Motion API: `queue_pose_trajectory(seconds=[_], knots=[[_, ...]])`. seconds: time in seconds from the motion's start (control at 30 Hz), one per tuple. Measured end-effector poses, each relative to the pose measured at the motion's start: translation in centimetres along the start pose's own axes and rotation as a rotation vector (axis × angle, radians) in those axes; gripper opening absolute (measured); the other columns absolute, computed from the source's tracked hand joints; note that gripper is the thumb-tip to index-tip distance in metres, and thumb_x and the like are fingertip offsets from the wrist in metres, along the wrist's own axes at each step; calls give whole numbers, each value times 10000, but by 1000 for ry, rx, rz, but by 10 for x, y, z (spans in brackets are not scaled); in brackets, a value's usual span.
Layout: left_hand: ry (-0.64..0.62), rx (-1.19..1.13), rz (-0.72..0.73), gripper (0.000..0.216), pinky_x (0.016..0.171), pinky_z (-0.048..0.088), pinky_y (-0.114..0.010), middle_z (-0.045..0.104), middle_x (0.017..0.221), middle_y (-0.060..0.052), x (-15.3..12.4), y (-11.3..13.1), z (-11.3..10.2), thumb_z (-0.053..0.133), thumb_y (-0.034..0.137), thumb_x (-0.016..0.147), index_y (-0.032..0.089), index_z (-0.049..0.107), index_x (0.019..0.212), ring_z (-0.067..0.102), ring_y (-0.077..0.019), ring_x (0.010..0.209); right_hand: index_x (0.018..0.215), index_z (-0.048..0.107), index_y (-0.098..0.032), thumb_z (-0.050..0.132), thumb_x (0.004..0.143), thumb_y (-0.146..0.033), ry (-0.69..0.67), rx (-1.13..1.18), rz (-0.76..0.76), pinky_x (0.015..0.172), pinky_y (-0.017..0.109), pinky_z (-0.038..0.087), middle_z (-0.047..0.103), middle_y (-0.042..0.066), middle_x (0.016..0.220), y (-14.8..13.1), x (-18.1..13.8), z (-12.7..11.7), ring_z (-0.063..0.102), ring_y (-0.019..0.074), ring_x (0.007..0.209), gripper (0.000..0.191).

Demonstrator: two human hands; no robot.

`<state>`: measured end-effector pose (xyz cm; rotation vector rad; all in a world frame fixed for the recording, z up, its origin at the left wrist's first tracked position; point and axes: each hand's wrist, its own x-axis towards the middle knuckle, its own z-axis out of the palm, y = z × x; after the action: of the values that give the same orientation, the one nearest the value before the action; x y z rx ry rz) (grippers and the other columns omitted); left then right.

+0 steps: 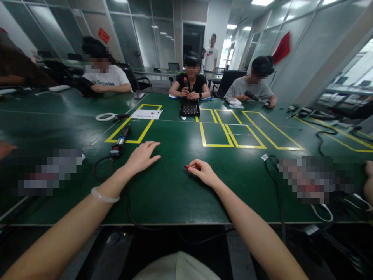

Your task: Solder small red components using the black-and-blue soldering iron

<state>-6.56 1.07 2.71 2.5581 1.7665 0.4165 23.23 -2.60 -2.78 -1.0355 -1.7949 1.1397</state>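
My left hand [142,156] lies flat on the green table [175,186] with its fingers stretched out, holding nothing. A pale bangle sits on that wrist. Just left of it rests an electric screwdriver [122,138] with a black cable, partly inside a yellow taped box. My right hand [202,171] rests on the table to the right with fingertips pinched on a tiny red-tipped object [186,167] too small to name.
A black tray [190,108] stands before the person opposite. A white paper [146,114] and a tape roll [105,116] lie at far left. Yellow taped boxes [233,134] mark the table. Cables [276,182] trail at right. Other people sit around the table.
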Motion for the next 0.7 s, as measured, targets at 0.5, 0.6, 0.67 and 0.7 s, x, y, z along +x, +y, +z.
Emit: queue_pose_trajectory(seconds=[0.5,0.6,0.67,0.7], knots=[[-100,183,-622,664,780,470,-437,525,1220,-246,-16,-119,-7,509,575,831,84,483,1277,557,-392,1058,904,611,-160,617,824,-399,-27,-49,-7,618,236,403,602,-7,741,-1,0,3,519,119,655,252],[-97,167,-607,660,774,479,-452,539,1170,-239,-23,-90,-7,476,593,822,106,496,1266,569,-393,1042,909,613,-160,615,827,-399,-32,-47,-9,624,240,406,607,-3,749,-2,-1,5,529,125,666,253],[-96,168,-576,643,769,483,-449,547,1144,-225,-27,-68,-5,471,590,815,110,510,1242,570,-387,1034,910,610,-157,614,828,-396,-37,-36,-12,634,243,410,613,1,760,-2,-1,5,536,127,675,252],[-97,171,-554,638,765,486,-442,550,1134,-218,-29,-56,-4,468,589,814,113,512,1236,568,-382,1034,909,608,-156,614,829,-395,-39,-32,-13,638,244,412,614,2,764,-2,-1,6,539,127,678,251]])
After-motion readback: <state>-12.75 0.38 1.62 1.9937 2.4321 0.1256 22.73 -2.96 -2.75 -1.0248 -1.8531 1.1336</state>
